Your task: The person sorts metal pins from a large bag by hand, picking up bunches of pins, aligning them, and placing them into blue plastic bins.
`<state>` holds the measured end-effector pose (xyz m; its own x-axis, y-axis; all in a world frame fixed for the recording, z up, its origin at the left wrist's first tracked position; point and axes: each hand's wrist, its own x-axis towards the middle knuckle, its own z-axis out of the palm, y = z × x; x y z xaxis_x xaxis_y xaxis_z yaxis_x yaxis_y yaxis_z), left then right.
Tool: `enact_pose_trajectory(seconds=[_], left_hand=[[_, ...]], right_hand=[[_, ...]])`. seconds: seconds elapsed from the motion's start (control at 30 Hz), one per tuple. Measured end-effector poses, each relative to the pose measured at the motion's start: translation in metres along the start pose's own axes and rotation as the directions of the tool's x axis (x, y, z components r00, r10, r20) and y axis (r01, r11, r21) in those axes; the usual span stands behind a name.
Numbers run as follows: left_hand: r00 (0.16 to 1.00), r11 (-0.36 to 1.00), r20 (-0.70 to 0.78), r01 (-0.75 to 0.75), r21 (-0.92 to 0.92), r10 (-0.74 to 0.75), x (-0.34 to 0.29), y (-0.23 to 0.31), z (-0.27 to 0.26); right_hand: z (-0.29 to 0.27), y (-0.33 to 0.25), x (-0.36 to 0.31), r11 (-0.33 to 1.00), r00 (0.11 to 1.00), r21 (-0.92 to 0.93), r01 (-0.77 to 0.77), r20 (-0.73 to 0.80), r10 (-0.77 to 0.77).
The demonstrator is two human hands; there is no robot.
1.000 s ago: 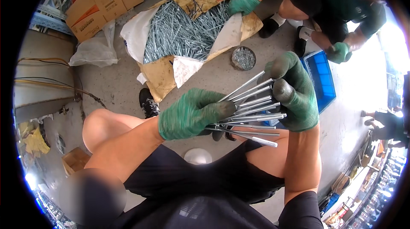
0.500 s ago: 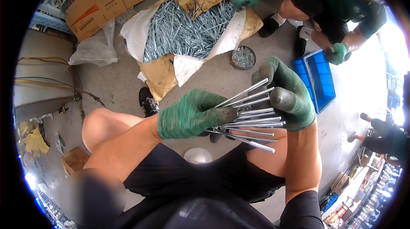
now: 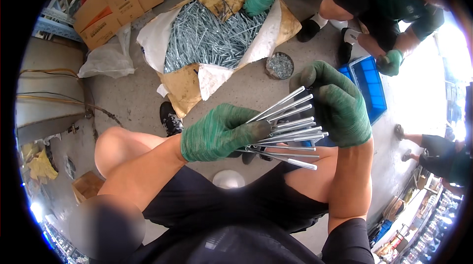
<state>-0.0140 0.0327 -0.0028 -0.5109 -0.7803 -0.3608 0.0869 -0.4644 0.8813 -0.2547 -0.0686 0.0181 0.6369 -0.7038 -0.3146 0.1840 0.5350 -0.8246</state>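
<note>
My left hand [image 3: 224,133], in a green glove with darkened fingertips, grips a bundle of thin silver metal rods [image 3: 290,131]. The rods fan out to the right, with thicker sleeve-like ends on several of them. Close beside those ends is my right hand [image 3: 340,104], gloved alike, its fingers curled inward. Whatever its fingertips may hold is hidden. Beyond my hands, an opened paper sack [image 3: 185,91] with a white lining is heaped with similar loose silver rods [image 3: 212,35]. A round tin [image 3: 280,65] of small metal pieces stands between the sack and my right hand.
At the far right a co-worker's gloved hand [image 3: 258,3] reaches onto the heap; the other [image 3: 390,62] is over a blue crate [image 3: 372,86]. Cardboard boxes [image 3: 118,3] and a plastic bag [image 3: 111,59] lie far left. Another person [image 3: 438,150] is at the right edge.
My right hand has drawn slightly right, its fingers shifting off the rod ends. My left hand keeps its grip. The co-worker's hand has moved left, further over the heap.
</note>
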Motion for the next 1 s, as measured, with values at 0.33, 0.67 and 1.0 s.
enact_pose_trajectory(seconds=[0.33, 0.67, 1.0], left_hand=[[0.994, 0.980, -0.034, 0.106, 0.171, -0.102, 0.026, 0.006, 0.020], [0.993, 0.983, -0.079, -0.073, 0.167, 0.087, 0.003, -0.051, -0.003], [0.968, 0.989, -0.225, -0.084, 0.121, 0.110, -0.005, -0.074, -0.024]], right_hand=[[-0.029, -0.003, -0.016, 0.974, 0.998, -0.222, 0.053, -0.022, -0.059], [-0.057, 0.074, 0.052, 0.989, 0.964, 0.069, -0.131, -0.225, 0.143], [-0.002, 0.022, 0.023, 0.999, 0.999, -0.040, 0.012, 0.033, -0.011]])
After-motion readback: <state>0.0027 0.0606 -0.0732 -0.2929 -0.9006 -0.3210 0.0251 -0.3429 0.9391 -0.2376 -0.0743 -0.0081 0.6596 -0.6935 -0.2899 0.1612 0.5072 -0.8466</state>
